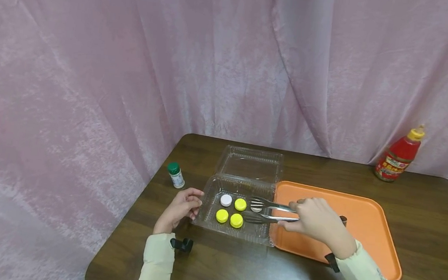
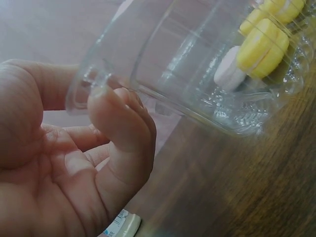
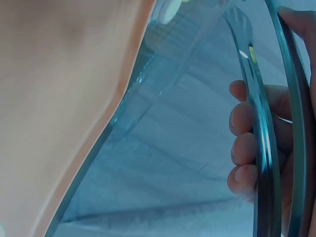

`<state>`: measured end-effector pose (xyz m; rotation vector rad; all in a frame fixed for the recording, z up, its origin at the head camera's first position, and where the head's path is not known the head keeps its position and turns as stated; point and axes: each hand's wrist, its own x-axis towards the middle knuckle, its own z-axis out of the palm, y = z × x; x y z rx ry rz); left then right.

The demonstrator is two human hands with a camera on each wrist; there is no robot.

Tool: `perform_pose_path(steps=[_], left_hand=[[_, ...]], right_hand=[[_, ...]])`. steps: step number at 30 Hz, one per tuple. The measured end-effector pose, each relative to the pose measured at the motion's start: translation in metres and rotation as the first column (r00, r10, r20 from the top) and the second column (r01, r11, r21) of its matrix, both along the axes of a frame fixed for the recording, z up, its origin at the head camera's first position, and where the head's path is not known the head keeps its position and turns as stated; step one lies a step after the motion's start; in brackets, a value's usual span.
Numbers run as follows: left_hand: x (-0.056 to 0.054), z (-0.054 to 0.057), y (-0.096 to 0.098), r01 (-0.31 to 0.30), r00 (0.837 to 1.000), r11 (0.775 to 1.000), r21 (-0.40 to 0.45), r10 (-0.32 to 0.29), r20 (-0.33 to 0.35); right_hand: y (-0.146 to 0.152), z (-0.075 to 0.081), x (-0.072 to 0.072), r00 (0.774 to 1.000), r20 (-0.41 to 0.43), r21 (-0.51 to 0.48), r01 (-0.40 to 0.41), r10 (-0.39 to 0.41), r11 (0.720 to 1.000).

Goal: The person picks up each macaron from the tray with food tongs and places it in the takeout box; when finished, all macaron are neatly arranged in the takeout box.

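The macarons (image 1: 236,220) are yellow or white, the box (image 1: 255,238) colourless and clear, the tongs (image 1: 275,205) shiny silver, the tray (image 1: 361,218) plain orange. Dark brown wood grain streaks the table (image 1: 236,270); mottled pink covers the curtain (image 1: 230,69). The bottle (image 1: 400,153) is red with a yellow cap (image 1: 415,134), the jar (image 1: 178,180) white with a green lid (image 1: 173,168). The sleeves (image 1: 159,255) are cream, the straps (image 1: 186,244) black.

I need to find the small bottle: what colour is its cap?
The cap is green, clearest in the head view.

Curtained nook, room type unclear: pink drapes (image 1: 230,69) beside wooden table (image 1: 236,270).
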<state>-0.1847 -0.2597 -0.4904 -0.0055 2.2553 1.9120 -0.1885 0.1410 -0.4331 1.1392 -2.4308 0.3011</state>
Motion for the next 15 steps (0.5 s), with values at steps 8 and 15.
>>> perform_pose_path(steps=[8, 15], left_hand=[[0.000, 0.005, 0.002, 0.024, 1.000, 0.999, 0.027, -0.024, 0.013], [0.003, 0.006, 0.001, 0.027, 1.000, 0.999, 0.042, -0.028, 0.012]], right_hand=[[0.025, -0.001, 0.007, 0.997, -0.077, -0.045, 0.016, -0.020, 0.999], [0.043, -0.002, 0.014, 0.997, -0.062, -0.058, 0.045, -0.048, 0.997]])
